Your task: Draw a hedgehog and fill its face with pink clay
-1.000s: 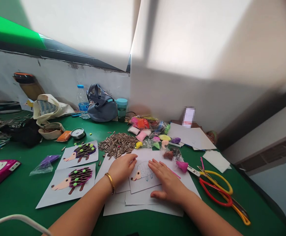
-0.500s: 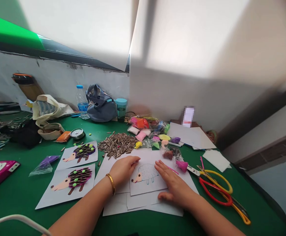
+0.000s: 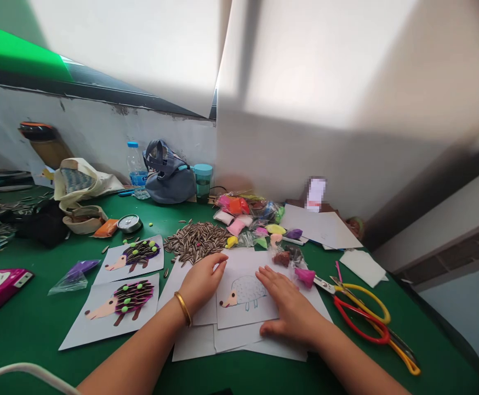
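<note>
A paper with a hedgehog drawing [image 3: 247, 291] lies before me on several white sheets [image 3: 239, 336]. The hedgehog has a blue outline and a peach face with a dark eye and nose. My right hand [image 3: 291, 304] is spread flat over the drawing's right side, covering part of the hedgehog's back end. At the left edge is my left hand [image 3: 204, 280], wearing a gold bangle, its fingers loosely bent with a gap beside the thumb and nothing seen in them. Behind it is a pile of striped sunflower seeds [image 3: 196, 240].
Two hedgehog pictures with seed spines [image 3: 135, 299] lie at the left. Scissors with red and yellow handles [image 3: 363, 312] rest at the right, near pink clay [image 3: 305, 277]. Bagged clay [image 3: 237, 206], a blue bag [image 3: 170, 178] and a water bottle [image 3: 137, 170] stand at the back.
My left hand has shifted slightly left, and the gap beside its thumb is plainer. My right hand has slid a little left over the drawing.
</note>
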{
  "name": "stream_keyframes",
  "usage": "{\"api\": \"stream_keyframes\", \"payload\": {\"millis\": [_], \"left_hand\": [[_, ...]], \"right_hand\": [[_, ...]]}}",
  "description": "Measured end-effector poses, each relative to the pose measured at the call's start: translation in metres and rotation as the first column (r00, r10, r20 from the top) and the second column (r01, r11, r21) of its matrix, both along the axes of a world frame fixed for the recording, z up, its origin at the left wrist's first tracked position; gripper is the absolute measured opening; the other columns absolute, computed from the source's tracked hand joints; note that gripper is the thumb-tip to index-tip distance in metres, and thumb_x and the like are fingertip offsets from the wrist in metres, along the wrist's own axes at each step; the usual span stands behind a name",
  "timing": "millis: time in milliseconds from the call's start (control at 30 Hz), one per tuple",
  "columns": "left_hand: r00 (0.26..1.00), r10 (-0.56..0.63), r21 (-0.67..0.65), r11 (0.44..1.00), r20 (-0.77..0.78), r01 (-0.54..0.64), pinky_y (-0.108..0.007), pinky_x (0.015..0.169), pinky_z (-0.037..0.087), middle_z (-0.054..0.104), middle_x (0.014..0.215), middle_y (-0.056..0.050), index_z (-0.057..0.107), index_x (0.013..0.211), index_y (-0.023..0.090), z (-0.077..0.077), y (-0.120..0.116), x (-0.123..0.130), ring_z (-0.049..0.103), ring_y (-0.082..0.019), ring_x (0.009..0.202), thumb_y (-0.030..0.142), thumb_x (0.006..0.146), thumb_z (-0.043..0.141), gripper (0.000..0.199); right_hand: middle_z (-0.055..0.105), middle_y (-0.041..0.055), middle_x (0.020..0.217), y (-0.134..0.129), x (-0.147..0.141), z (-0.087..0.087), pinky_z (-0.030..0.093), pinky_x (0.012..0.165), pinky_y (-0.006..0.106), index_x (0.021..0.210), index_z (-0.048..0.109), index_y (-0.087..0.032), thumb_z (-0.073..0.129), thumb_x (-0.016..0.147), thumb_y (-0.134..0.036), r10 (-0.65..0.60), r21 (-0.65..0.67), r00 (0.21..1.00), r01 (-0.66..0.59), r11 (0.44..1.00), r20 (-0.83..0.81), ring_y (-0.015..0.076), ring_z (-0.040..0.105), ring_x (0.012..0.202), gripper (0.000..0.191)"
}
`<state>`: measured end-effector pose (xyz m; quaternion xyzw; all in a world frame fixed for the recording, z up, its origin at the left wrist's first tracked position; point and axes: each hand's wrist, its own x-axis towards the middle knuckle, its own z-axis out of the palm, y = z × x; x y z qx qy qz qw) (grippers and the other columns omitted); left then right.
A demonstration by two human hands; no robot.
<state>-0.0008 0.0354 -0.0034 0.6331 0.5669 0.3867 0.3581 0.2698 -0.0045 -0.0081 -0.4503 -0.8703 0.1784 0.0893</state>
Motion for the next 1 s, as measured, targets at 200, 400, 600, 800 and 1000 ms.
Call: {"api": "stream_keyframes", "payload": {"millis": [200, 400, 600, 800, 1000], "left_hand": [[0.999, -0.015, -0.039, 0.999, -0.038, 0.014, -0.040, 0.100, 0.040, 0.074, 0.107, -0.007, 0.075, 0.096, 0.026, -0.004, 0.000, 0.001, 0.062, -0.030, 0.105, 0.032, 0.080, 0.066, 0.019], [0.999, 0.031, -0.006, 0.999, 0.036, -0.031, -0.038, 0.100, 0.042, 0.074, 0.105, -0.006, 0.074, 0.092, 0.025, -0.001, 0.005, 0.003, 0.062, -0.029, 0.105, 0.031, 0.077, 0.068, 0.017], [0.969, 0.127, 0.037, 0.990, 0.214, -0.138, -0.022, 0.057, 0.049, 0.069, 0.098, -0.007, 0.069, 0.102, 0.022, 0.016, -0.003, 0.006, 0.062, -0.017, 0.072, 0.037, 0.089, 0.056, 0.024], [0.398, 0.324, -0.415, 0.894, 0.859, 0.167, -0.010, 0.031, 0.014, 0.054, 0.080, 0.001, 0.061, 0.106, 0.022, 0.038, -0.023, 0.026, 0.036, -0.003, 0.041, 0.051, 0.091, 0.054, 0.034], [0.154, 0.506, -0.528, 0.789, 0.849, 0.315, -0.022, 0.054, 0.054, 0.057, 0.085, -0.005, 0.058, 0.105, 0.017, 0.034, -0.034, 0.045, 0.059, -0.012, 0.064, 0.056, 0.097, 0.036, 0.046]], "right_hand": [[0.023, 0.0090, 0.160, -0.006, -0.010, -0.005, 0.014, 0.120, 0.053, 0.154, 0.025, -0.026, 0.073, 0.074, -0.049, -0.039, -0.020, 0.997, 0.040, 0.999, 0.067, 0.0289, 0.019, 0.148, 0.096], [0.024, 0.0094, 0.160, -0.010, -0.012, -0.007, 0.015, 0.120, 0.054, 0.153, 0.026, -0.026, 0.068, 0.076, -0.054, -0.075, -0.014, 0.995, 0.076, 0.997, 0.071, 0.0291, 0.019, 0.148, 0.092], [0.029, 0.0121, 0.158, -0.009, -0.009, 0.000, 0.023, 0.116, 0.056, 0.151, 0.032, -0.025, 0.064, 0.081, -0.058, -0.064, 0.100, 0.998, 0.061, 0.993, 0.025, 0.0331, 0.027, 0.144, 0.084], [0.062, 0.0122, 0.121, -0.013, -0.030, 0.023, 0.042, 0.097, 0.048, 0.130, 0.057, -0.023, 0.059, 0.092, -0.039, 0.019, 0.347, 0.978, 0.055, 0.936, -0.208, 0.0283, 0.055, 0.111, 0.041], [0.064, 0.0060, 0.093, -0.016, -0.073, 0.028, 0.043, 0.079, 0.039, 0.120, 0.064, -0.026, 0.058, 0.094, -0.041, 0.224, 0.430, 0.938, -0.093, 0.898, -0.264, 0.0228, 0.054, 0.088, 0.031]]}}
